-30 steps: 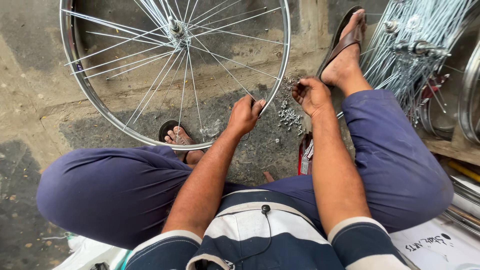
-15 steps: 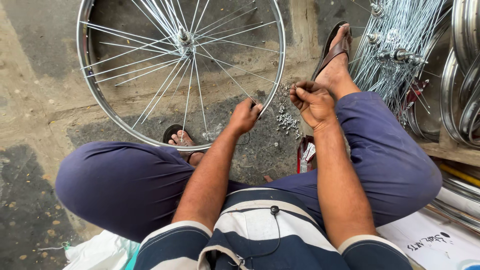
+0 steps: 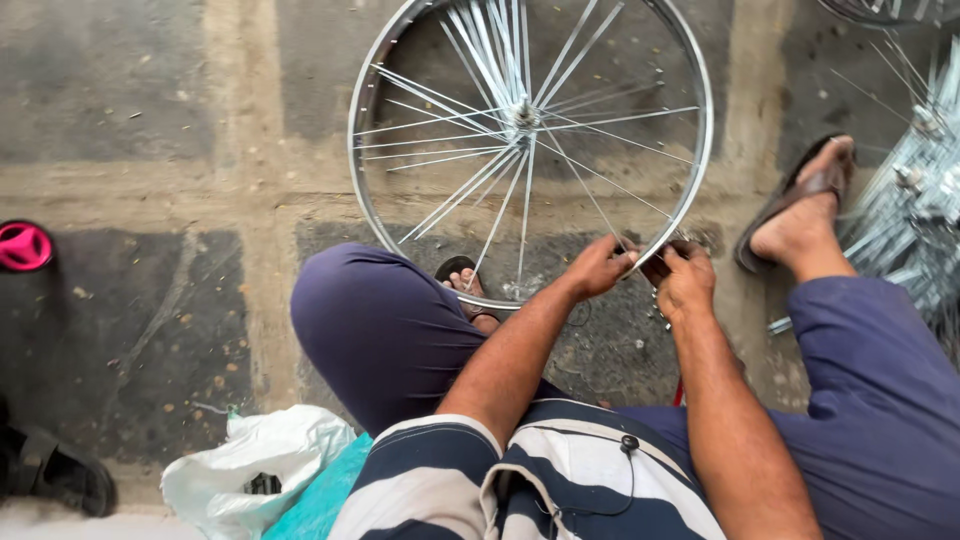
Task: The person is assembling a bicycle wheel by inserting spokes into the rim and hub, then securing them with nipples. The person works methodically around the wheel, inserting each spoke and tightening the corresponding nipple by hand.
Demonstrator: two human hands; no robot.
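- Right hand (image 3: 686, 280) has come off the loose bits on the concrete floor (image 3: 150, 330) and joined the left hand (image 3: 597, 267).
- Both pinch the shiny spoked metal wheel rim (image 3: 372, 215) at five o'clock: spoke work resumes.

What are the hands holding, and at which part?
Both hands grip the bicycle wheel at the near, lower-right stretch of its rim: left hand and right hand side by side. Anything small in the fingers cannot be told.

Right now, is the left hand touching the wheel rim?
Touching. The head view shows the left hand gripping the wheel rim at its lower right edge.
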